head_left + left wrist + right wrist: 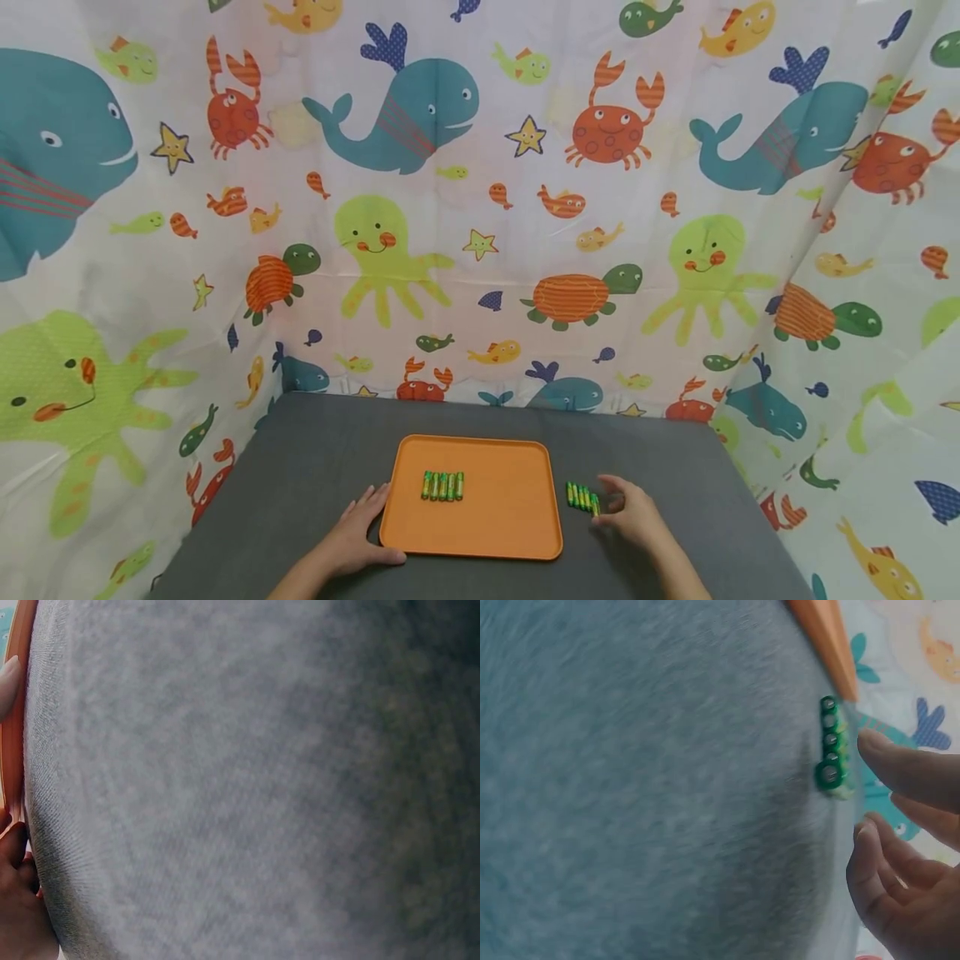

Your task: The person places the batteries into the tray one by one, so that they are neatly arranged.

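While the surface (337,442) looks cloth-soft, tray (510,512) is prob. stiff, light; L hand (358,532) spread at its L edge. R hand (630,512), thumb & fingers apart, by cells (581,497) R of tray, contact unclear; others (442,486) on tray. Cells prob. dense, rigid, slick: pinch mid-barrel.

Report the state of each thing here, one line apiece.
Orange tray: flat on the table.
Batteries on the tray: five, lying side by side.
Batteries beside the tray: five, lying in a row, the rightmost slightly out of line.
Left hand: fingers extended, against the tray's left side.
Right hand: fingers parted near the rightmost battery, holding none.
Patterned curtain: hanging, creased.
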A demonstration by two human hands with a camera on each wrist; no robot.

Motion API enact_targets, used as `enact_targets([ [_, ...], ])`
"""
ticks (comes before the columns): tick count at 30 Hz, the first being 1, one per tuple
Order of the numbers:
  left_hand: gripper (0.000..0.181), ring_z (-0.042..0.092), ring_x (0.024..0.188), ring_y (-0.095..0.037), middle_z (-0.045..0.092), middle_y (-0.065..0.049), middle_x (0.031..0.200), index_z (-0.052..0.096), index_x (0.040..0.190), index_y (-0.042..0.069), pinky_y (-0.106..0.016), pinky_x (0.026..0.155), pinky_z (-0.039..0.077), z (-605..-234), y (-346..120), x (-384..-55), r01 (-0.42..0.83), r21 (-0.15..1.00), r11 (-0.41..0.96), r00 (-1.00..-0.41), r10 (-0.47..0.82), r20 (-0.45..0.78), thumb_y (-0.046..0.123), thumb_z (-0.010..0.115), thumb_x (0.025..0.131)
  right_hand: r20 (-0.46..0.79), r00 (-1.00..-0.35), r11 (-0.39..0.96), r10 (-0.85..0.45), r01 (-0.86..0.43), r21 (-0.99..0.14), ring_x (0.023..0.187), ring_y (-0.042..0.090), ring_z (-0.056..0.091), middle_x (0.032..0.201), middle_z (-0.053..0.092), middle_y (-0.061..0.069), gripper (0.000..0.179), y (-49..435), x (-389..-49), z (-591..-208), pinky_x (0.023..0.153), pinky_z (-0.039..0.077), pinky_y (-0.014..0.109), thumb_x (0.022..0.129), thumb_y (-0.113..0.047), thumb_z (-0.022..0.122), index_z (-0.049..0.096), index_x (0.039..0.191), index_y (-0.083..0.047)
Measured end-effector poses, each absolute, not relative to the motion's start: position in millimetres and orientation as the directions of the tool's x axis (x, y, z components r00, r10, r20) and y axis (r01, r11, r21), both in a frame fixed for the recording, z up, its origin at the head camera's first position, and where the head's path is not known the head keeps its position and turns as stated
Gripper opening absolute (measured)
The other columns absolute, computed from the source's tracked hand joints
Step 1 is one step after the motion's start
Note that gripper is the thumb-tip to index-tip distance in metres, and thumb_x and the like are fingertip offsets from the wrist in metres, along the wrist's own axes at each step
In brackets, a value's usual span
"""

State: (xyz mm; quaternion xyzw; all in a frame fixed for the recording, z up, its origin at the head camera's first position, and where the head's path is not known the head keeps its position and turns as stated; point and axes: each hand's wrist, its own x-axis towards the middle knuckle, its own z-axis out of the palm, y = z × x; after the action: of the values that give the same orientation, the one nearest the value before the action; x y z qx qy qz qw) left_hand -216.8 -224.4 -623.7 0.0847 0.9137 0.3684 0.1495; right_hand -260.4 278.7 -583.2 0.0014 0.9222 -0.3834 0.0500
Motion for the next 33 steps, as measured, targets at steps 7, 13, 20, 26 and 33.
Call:
enact_targets([
  [7,0.119,0.013,0.155,-0.042,0.025,-0.014,0.167,0.023,0.162,0.009,-0.069,0.119,0.006,-624,-223,-216,0.058,0.704,0.707,-0.938,0.279,-0.203,0.061,0.083,0.073,-0.139,-0.99,0.704,-0.023,0.083,-0.706,0.083,0.017,0.063,0.113,0.07,0.015,0.074,283,-261,-599,0.071,0.053,0.036,0.062,-0.002,0.093,0.064,0.13,0.0],
  [13,0.121,0.014,0.155,-0.042,0.027,-0.014,0.166,0.025,0.161,0.009,-0.068,0.12,0.007,-620,-224,-212,0.034,0.694,0.719,-0.944,0.252,-0.215,0.062,0.084,0.07,-0.13,-0.991,0.708,-0.041,0.063,-0.704,0.082,0.016,0.064,0.111,0.071,0.016,0.062,279,-261,-601,0.069,0.054,0.035,0.067,0.0,0.09,0.068,0.125,0.0],
  [20,0.12,0.013,0.155,-0.042,0.025,-0.014,0.167,0.024,0.162,0.009,-0.067,0.12,0.007,-620,-224,-213,0.036,0.696,0.717,-0.941,0.258,-0.217,0.062,0.083,0.072,-0.104,-0.994,0.739,-0.033,0.046,-0.672,0.08,0.014,0.063,0.108,0.072,0.01,0.056,279,-260,-602,0.068,0.052,0.033,0.068,-0.003,0.09,0.071,0.121,-0.004],
  [26,0.12,0.013,0.155,-0.042,0.024,-0.014,0.167,0.024,0.161,0.008,-0.068,0.12,0.007,-620,-222,-214,0.034,0.694,0.719,-0.94,0.258,-0.222,0.061,0.084,0.072,-0.11,-0.994,0.738,-0.024,0.057,-0.672,0.081,0.014,0.064,0.106,0.071,0.008,0.053,282,-257,-601,0.069,0.054,0.035,0.07,-0.009,0.091,0.07,0.118,-0.001],
  [33,0.121,0.014,0.155,-0.041,0.027,-0.014,0.166,0.026,0.161,0.008,-0.067,0.12,0.008,-620,-221,-217,0.006,0.681,0.732,-0.942,0.232,-0.242,0.063,0.084,0.07,-0.09,-0.996,0.658,0.015,0.077,-0.749,0.079,0.016,0.069,0.098,0.072,0.008,0.053,284,-257,-603,0.065,0.056,0.032,0.073,-0.004,0.087,0.064,0.12,0.005],
])
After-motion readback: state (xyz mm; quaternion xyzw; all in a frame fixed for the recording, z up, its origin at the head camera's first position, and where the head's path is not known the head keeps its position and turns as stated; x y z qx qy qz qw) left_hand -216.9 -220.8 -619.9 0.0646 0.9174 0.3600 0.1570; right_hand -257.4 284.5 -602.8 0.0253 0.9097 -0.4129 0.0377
